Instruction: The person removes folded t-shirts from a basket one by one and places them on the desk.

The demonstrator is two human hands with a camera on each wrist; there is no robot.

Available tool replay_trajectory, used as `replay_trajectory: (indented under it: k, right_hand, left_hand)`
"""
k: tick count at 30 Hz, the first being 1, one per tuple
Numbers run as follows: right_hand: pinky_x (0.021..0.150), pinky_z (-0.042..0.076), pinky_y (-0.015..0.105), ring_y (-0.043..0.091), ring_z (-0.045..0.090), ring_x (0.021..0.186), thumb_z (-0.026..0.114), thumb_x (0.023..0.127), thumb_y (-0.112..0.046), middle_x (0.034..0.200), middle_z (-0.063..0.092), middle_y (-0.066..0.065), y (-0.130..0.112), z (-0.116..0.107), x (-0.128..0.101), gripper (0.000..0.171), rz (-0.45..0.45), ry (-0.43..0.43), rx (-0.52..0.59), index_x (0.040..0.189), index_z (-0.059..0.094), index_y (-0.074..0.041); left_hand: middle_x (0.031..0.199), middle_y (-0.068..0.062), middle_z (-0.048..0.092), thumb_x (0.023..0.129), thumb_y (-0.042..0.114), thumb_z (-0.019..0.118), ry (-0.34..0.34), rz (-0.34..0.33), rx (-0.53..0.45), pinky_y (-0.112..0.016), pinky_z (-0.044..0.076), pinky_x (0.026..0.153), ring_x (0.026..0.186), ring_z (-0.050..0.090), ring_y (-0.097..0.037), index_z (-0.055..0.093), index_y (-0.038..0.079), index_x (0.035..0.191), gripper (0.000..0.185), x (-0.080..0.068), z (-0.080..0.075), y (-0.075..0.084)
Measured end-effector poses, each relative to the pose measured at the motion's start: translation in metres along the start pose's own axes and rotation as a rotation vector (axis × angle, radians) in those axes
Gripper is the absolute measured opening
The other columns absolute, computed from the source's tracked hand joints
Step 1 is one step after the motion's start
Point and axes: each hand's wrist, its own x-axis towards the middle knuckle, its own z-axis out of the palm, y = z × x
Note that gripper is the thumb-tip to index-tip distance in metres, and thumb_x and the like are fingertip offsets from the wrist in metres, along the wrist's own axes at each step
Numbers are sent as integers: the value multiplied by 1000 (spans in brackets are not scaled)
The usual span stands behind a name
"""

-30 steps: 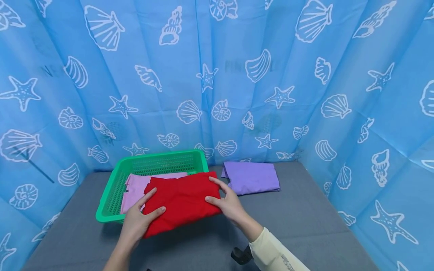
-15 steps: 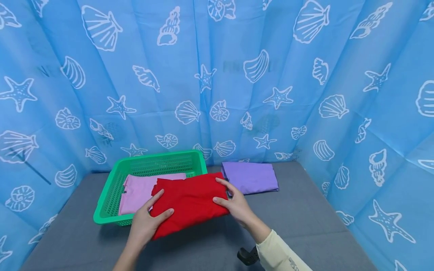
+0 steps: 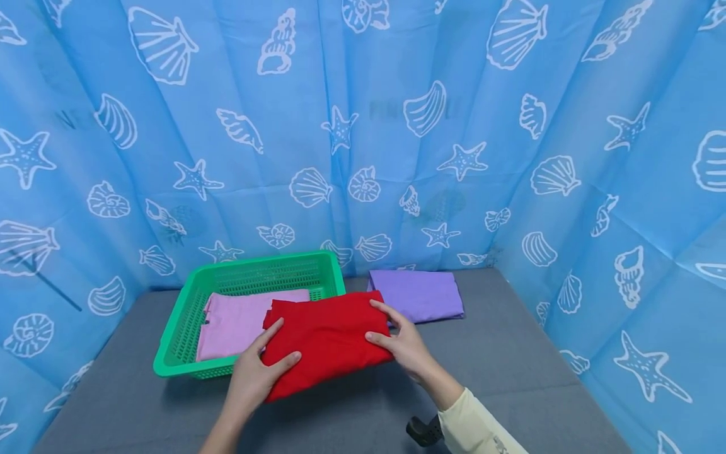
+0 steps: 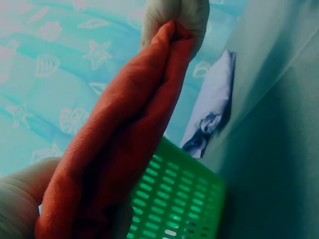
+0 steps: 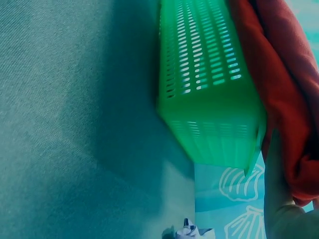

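A: Grey padded desk [image 3: 499, 372], green slotted plastic basket [image 3: 187, 328], folded red cloth [image 3: 326, 340] held over the basket's right rim?

B: Yes. Left hand [image 3: 252, 378] and right hand [image 3: 405, 347] each pinch an end, fingers [image 3: 386, 310] on top. Best keep it level so the fold holds, clear of the pink cloth [image 3: 238, 318].

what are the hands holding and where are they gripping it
Both hands hold the folded red cloth by its two short ends: the left hand pinches the left end, the right hand the right end, above the green basket's corner.
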Motion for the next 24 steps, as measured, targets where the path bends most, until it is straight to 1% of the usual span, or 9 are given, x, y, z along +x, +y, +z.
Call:
replay_trajectory:
  k: [3, 6, 11, 13, 17, 20, 24]
  right_hand:
    - [77, 58, 35, 28, 59, 105, 77, 84, -15, 137, 49, 13, 0, -3, -2, 68, 4, 4, -2, 146, 49, -23]
    - [77, 59, 35, 27, 59, 105, 77, 85, -15, 138, 48, 14, 0, -6, -4, 67, 13, 11, 3, 145, 49, -23]
    - [77, 59, 35, 28, 55, 112, 77, 84, -15, 140, 47, 12, 1, -10, -6, 67, 21, 23, 14, 145, 50, -24]
    - [77, 59, 36, 29, 53, 115, 77, 84, -15, 142, 46, 12, 2, -12, -7, 68, 18, 20, 20, 145, 49, -23]
    - [78, 59, 37, 31, 50, 119, 77, 84, -14, 143, 45, 13, 3, -15, -9, 68, 11, 7, 29, 146, 48, -23]
    - [79, 59, 37, 33, 46, 124, 77, 84, -14, 145, 43, 12, 4, -17, -10, 69, 9, 1, 33, 146, 48, -23]
    - [80, 59, 37, 35, 43, 128, 77, 85, -13, 148, 41, 13, 6, -20, -12, 69, 4, -2, 39, 146, 47, -22]
  left_hand:
    - [148, -21, 41, 73, 41, 84, -2, 5, -12, -45, 58, 82, 127, 44, -43, 43, 25, 150, 89, 0, 4, 0]
    - [147, -20, 42, 73, 40, 85, -2, 9, -41, -45, 58, 81, 126, 45, -42, 44, 25, 149, 88, 0, 8, 1]
    - [142, -19, 46, 73, 37, 85, -6, 27, -97, -43, 59, 80, 123, 47, -40, 46, 25, 148, 86, 0, 14, 1]
    - [141, -18, 47, 72, 38, 86, -11, 32, -108, -42, 59, 80, 123, 48, -39, 46, 26, 147, 85, 1, 16, 0]
    - [142, -17, 46, 71, 40, 86, -42, 38, -126, -42, 59, 80, 123, 47, -38, 45, 30, 147, 87, 4, 19, -1]
    - [143, -16, 44, 70, 40, 87, -68, 42, -144, -42, 59, 80, 125, 46, -38, 44, 32, 147, 88, 5, 21, -1]
    - [143, -14, 45, 69, 40, 87, -73, 52, -149, -41, 59, 80, 125, 46, -37, 45, 33, 146, 88, 6, 25, 0]
